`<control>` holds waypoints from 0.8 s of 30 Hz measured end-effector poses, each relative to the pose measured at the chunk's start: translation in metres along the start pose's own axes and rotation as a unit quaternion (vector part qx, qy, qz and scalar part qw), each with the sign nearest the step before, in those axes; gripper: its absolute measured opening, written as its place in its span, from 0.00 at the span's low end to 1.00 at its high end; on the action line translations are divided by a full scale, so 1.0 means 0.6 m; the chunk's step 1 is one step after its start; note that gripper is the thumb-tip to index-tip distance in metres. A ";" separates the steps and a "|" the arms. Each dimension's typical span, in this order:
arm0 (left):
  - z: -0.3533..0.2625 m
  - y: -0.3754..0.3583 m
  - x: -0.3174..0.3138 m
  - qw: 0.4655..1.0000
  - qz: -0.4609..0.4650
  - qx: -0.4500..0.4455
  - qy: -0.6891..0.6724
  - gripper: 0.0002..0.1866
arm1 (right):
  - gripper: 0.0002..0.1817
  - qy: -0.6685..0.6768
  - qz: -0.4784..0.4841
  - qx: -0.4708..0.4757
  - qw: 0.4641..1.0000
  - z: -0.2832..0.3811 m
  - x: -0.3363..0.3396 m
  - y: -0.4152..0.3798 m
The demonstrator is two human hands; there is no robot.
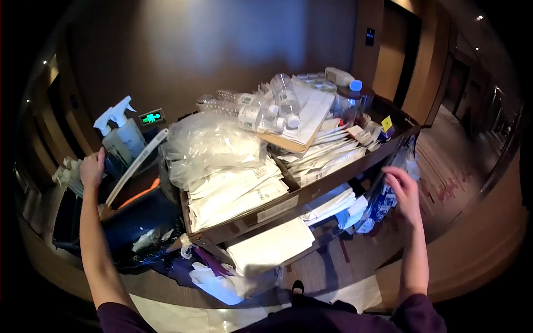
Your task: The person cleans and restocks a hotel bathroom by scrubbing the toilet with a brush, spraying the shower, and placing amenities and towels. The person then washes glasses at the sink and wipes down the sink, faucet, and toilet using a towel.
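My left hand (93, 169) is closed at the left side of a dark bin (133, 219), beside two spray bottles (126, 136); what its fingers grip is hidden. A long pale-handled brush (139, 165) leans out of the bin. My right hand (402, 188) hangs beside the right end of a brown housekeeping cart (250, 219), fingers loosely bent and apart, with nothing visible in them. On the cart top lie packets in paper sleeves (236, 191), a heap of clear plastic bags (214, 144), several clear plastic bottles (258, 116) and a clipboard with papers (313, 111).
White folded linen (272, 247) rests on the cart's lower shelf. Plastic bags (219, 280) hang at its front left corner. A wall (222, 55) stands behind the cart. Carpeted corridor (444, 166) extends to the right, and a green exit sign (151, 117) glows at left.
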State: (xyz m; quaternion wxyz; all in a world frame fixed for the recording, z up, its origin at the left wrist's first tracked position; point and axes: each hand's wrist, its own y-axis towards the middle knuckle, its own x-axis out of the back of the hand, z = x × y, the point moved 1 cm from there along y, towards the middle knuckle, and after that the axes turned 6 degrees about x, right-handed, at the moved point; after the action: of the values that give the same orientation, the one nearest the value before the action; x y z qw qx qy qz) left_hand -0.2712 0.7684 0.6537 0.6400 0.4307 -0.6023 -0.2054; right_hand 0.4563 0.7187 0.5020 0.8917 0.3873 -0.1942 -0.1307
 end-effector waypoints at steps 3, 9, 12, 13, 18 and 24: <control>0.011 0.009 -0.007 0.999 0.028 -0.023 0.033 0.24 | 0.10 -0.132 0.118 0.158 0.972 -0.016 -0.052 0.104; 0.024 -0.004 -0.004 0.980 -0.147 -0.132 0.033 0.12 | 0.06 -0.103 0.292 0.184 0.933 -0.068 -0.120 0.187; -0.188 -0.080 0.113 0.957 -0.240 -0.033 -0.157 0.07 | 0.05 -0.044 0.284 0.177 0.941 -0.082 -0.120 0.194; -0.237 -0.116 0.133 0.955 -0.139 -0.003 -0.261 0.08 | 0.05 -0.052 0.256 0.199 0.944 -0.082 -0.123 0.194; -0.459 -0.250 0.084 0.922 0.225 -0.231 -0.213 0.18 | 0.02 0.069 -0.016 0.181 0.981 -0.134 -0.116 0.185; -0.472 -0.256 0.022 0.925 0.304 -0.191 -0.126 0.26 | 0.06 0.247 -0.456 0.032 0.854 -0.123 -0.010 0.068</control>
State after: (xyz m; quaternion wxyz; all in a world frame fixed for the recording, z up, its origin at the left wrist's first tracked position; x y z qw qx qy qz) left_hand 0.0390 0.7604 0.5660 0.6605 0.0671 -0.7295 -0.1642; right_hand 0.4875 0.7954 0.4844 0.7379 0.4803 0.2264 -0.4166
